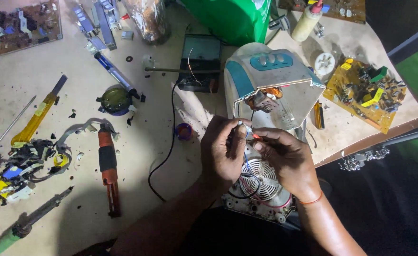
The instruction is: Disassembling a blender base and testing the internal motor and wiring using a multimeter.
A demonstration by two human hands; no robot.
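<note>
An opened white and teal appliance housing point(266, 76) stands on the workbench, its motor with copper windings point(264, 99) exposed. Its round vented base point(261, 182) lies below my hands. My left hand point(223, 151) and my right hand point(287, 159) meet in front of the housing, both pinching thin wires point(247, 128), one end tipped red. Blue and black wires run from my fingers down to the base.
A black cable point(166, 142) crosses the bench. To the left lie an orange-handled tool point(108, 166), a yellow tool point(36, 118), a soldering iron point(28, 220) and wire scraps. A meter point(200, 61), a yellow circuit board point(365, 92) and a glue bottle point(306, 21) sit around the housing.
</note>
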